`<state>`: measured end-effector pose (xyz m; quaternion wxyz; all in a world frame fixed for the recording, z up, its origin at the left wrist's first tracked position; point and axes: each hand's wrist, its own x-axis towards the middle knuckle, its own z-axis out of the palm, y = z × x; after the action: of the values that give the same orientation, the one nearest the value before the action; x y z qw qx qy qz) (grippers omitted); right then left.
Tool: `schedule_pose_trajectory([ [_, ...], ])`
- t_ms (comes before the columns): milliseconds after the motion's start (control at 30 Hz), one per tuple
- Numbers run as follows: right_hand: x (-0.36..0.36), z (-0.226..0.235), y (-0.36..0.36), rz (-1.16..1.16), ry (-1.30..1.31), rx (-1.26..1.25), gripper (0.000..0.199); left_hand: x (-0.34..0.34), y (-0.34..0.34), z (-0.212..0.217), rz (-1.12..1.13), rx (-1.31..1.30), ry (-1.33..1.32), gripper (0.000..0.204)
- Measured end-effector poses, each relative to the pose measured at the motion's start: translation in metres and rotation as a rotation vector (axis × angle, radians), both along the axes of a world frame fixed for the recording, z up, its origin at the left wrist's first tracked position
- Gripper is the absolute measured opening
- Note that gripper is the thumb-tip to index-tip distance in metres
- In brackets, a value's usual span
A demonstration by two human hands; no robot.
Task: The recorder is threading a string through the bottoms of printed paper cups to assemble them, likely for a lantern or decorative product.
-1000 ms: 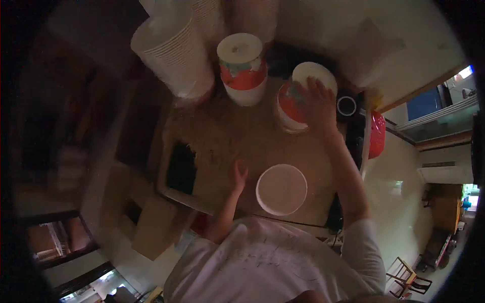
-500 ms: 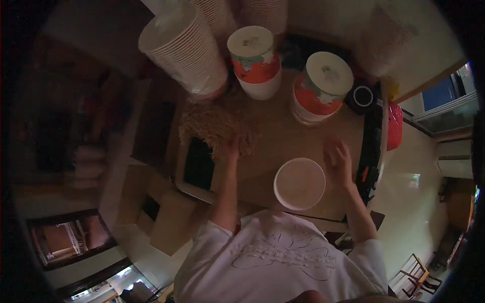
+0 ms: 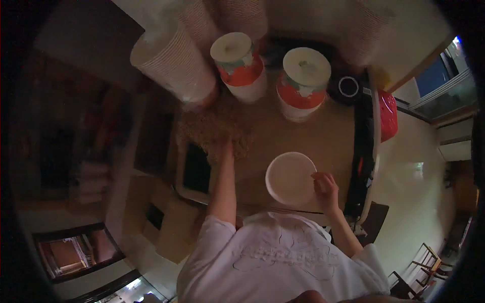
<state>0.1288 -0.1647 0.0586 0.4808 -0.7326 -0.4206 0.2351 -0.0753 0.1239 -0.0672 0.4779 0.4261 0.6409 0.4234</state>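
Note:
A round white paper tub stands on the table near my body, its open top facing up. My right hand is at the tub's right rim, thumb and fingers closed on the edge. Farther left lies a loose heap of straw-coloured shredded filler. My left hand is sunk into that heap; its fingers are hidden among the strands, so their grip does not show.
A tall stack of nested white tubs rises behind the filler. Two red-and-white printed tubs with lids, a left one and a right one, stand at the back. A black round object and a red item sit at right.
My right hand has come down and inward from beside the tub to its rim, and its fingers have closed there. My left hand has pushed deeper into the shredded filler.

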Motion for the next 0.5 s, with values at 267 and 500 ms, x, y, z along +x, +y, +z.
schedule_pose_trajectory([
  [267, 0.000, 0.015, 0.000, 0.022, -0.047, 0.112, 0.020, -0.055, -0.007, -0.021, -0.076, -0.033, -0.328, 0.033],
  [500, -0.020, 0.004, 0.000, 0.098, 0.551, -0.004, 0.012, -0.027, -0.090, 0.107, -0.216, 0.052, -0.207, 0.017],
])
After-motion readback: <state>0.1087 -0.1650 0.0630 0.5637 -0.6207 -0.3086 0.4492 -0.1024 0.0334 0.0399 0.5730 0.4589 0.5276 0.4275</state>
